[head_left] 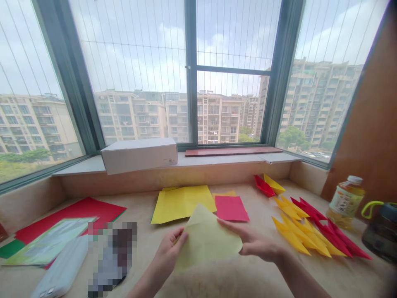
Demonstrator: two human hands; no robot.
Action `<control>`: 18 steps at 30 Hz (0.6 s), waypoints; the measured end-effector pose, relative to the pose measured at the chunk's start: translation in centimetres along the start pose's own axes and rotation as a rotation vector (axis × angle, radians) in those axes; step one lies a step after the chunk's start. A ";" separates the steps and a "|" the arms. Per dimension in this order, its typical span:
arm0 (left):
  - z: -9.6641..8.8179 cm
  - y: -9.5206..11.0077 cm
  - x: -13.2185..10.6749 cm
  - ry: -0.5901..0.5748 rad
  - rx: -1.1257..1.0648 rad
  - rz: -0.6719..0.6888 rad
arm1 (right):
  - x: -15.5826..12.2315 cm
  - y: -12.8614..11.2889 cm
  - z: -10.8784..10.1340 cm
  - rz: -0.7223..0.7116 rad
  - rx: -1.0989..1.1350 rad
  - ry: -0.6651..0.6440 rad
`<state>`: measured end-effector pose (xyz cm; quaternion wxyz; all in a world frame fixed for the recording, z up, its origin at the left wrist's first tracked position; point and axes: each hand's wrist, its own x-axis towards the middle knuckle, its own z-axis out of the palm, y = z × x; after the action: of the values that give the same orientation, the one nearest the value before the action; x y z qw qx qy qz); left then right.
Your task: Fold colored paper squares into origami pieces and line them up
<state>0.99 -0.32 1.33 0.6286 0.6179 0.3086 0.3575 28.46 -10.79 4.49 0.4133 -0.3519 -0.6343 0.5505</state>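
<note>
A pale yellow sheet of paper is held up in front of me, tilted, with one corner pointing up. At its left edge my left hand pinches it between thumb and fingers. My right hand grips the right side, its index finger stretched along the upper edge and its thumb near the right corner. Just beyond the sheet lie a stack of bright yellow paper and a red paper square. Part of the yellow stack is hidden behind the held sheet.
Folded yellow paper shapes and red ones stand at right, near a drink bottle and a dark cup. At left are red sheets, a clear plastic case and a blurred-out object. A white box rests on the sill.
</note>
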 end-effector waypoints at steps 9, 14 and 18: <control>-0.4 1.1 -0.2 0.002 0.258 0.158 | 1.4 2.6 0.7 0.084 -0.042 0.177; -0.3 0.8 -0.4 -0.149 0.308 0.071 | 2.1 4.2 1.0 0.031 -0.214 0.273; -0.1 0.0 -0.3 -0.198 0.406 0.059 | 2.0 3.7 2.0 0.001 -0.302 0.220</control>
<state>0.73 -0.52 1.33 0.5080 0.7725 0.2927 0.2439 25.80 -9.30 1.03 0.4226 -0.4683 -0.6604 0.4073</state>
